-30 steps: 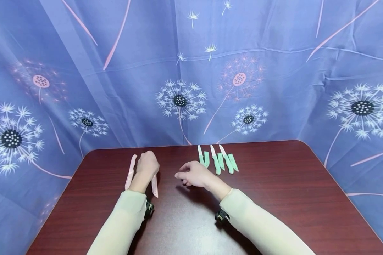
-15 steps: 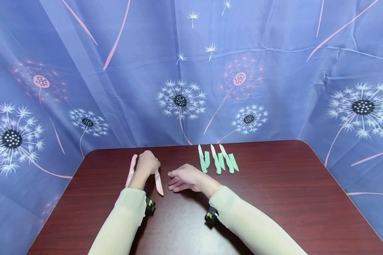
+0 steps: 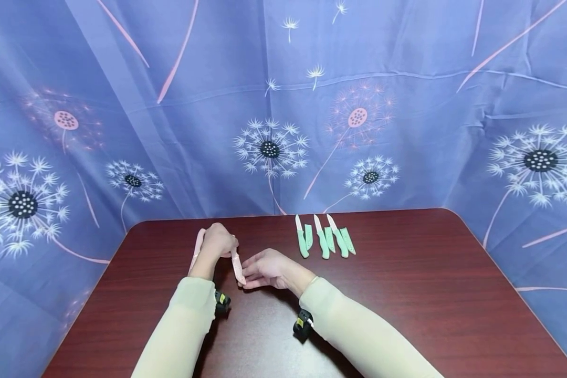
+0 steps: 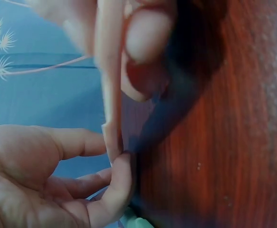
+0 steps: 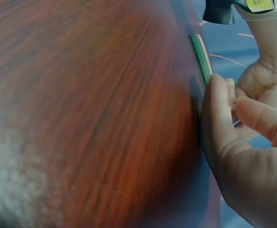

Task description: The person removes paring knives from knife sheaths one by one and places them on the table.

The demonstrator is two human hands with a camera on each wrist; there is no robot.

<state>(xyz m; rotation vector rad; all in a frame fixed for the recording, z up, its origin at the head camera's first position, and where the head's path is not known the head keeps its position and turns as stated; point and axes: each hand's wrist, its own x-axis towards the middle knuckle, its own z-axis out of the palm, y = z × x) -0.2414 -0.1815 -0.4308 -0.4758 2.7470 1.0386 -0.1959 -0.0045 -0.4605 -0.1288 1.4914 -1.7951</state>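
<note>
My left hand [image 3: 219, 240] grips a pink knife [image 3: 238, 266] by its handle, and its pale pink sheath end points toward me, just above the table. In the left wrist view the knife [image 4: 109, 61] runs downward from the left fingers. My right hand [image 3: 269, 270] has its thumb and fingers about the sheath's tip, pinching it. The right hand [image 4: 38, 175] shows its palm in the left wrist view. In the right wrist view its fingers [image 5: 216, 109] hide the knife. Another pink knife [image 3: 198, 244] lies left of my left hand, partly covered by it.
Three green-handled knives [image 3: 322, 244] with bare white blades lie at the back of the dark red table [image 3: 406, 294], each beside a green sheath [image 3: 347, 240]. A blue dandelion-print curtain [image 3: 208, 131] hangs behind. A green strip [image 5: 202, 59] shows in the right wrist view.
My right hand has moved left and toward me, and its fingers now meet the sheath's tip. The left hand has swung the knife's sheath end outward to the right.
</note>
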